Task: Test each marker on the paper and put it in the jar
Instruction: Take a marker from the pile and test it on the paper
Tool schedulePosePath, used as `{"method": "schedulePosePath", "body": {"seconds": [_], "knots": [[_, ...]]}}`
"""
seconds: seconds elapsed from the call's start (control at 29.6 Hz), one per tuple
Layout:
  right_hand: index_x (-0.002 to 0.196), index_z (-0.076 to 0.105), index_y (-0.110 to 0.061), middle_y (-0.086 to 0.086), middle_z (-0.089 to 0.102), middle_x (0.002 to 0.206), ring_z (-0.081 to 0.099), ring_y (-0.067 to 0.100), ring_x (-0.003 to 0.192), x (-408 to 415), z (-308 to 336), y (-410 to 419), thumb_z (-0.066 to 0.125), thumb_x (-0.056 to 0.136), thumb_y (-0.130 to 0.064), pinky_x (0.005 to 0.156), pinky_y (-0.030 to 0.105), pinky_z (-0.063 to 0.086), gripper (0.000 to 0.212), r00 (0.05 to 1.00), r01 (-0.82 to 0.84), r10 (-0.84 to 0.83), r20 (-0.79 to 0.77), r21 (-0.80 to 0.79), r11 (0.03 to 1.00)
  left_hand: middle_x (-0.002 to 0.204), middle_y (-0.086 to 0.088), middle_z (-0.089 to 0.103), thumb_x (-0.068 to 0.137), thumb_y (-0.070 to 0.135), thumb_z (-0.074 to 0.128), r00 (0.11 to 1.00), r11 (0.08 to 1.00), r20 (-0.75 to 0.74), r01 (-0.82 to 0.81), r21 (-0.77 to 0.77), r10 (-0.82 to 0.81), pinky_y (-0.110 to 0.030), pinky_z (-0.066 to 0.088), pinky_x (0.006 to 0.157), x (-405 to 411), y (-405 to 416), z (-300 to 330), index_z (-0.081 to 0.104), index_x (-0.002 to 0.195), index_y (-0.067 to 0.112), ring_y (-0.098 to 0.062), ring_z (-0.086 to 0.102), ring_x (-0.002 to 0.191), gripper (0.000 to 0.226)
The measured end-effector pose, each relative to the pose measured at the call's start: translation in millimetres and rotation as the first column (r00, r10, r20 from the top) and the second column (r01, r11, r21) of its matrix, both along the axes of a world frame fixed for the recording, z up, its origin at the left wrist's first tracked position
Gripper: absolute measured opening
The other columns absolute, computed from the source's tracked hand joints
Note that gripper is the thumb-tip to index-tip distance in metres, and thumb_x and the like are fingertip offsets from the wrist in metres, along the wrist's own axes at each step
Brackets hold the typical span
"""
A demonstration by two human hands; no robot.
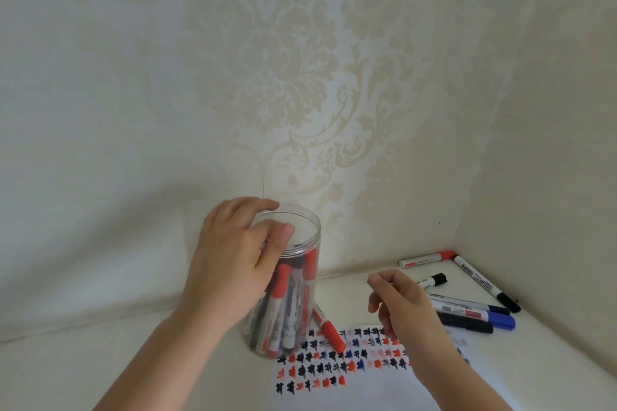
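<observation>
A clear plastic jar (302,264) stands on the white table, holding several red, black and white markers. My left hand (230,260) grips it near the rim, thumb over the opening. My right hand (397,304) hovers above the paper (360,387) with loosely curled fingers, holding nothing that I can see. The paper carries rows of red, black and blue test marks. A red-capped marker (329,330) lies beside the jar's base, partly on the paper.
Loose markers lie at the right: a red-capped one (427,259) by the wall, a black-capped one (434,280), a long black one (487,284), blue ones (480,315). Patterned walls close in behind and to the right.
</observation>
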State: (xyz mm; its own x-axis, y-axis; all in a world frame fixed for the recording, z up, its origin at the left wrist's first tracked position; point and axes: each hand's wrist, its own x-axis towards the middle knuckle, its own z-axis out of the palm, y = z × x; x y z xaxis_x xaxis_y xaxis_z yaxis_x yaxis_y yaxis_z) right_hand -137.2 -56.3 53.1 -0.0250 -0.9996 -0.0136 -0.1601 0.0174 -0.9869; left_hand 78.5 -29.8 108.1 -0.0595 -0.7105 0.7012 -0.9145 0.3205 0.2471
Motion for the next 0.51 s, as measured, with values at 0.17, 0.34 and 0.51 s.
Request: {"method": "schedulePosePath", "body": {"seconds": [0.17,0.34,0.51], "knots": [[0.085,0.061,-0.016,0.0,0.06,0.065,0.044,0.006,0.047,-25.2,-8.2,-1.8,0.056,0.091,-0.024,0.048,0.019,0.037,0.012,0.982,-0.005,-0.003,-0.187,-0.043,0.999,0.09,0.011,0.06,0.091,0.027,0.04,0.944,0.916,-0.072,0.291,-0.277,-0.321,-0.021,0.045,0.078,-31.1,14.7,-4.4,0.061,0.093,0.021,-0.004,0.053,0.089,0.023],[0.092,0.06,-0.024,-0.005,0.059,0.08,0.049,0.004,0.062,-68.5,-26.2,-10.7,0.056,0.09,-0.024,0.056,0.012,0.04,0.005,0.782,-0.007,-0.079,-0.618,-0.135,0.991,0.088,0.024,0.06,0.09,0.042,0.036,0.852,0.851,-0.18,0.513,0.109,-0.491,-0.012,0.048,0.07,-76.4,4.9,-45.8,0.057,0.098,0.038,0.007,0.057,0.081,0.022],[0.124,0.052,-0.025,-0.006,0.053,0.118,0.05,0.012,0.107,-99.5,-39.9,-18.0,0.051,0.09,-0.014,0.088,0.022,0.045,0.035,0.466,-0.068,-0.139,-0.874,-0.193,0.979,0.091,0.031,0.055,0.089,0.033,0.048,0.862,0.811,-0.251,0.501,0.301,-0.44,-0.01,0.047,0.073,-92.5,-6.9,-87.0,0.052,0.1,0.045,0.009,0.053,0.092,0.017]]}}
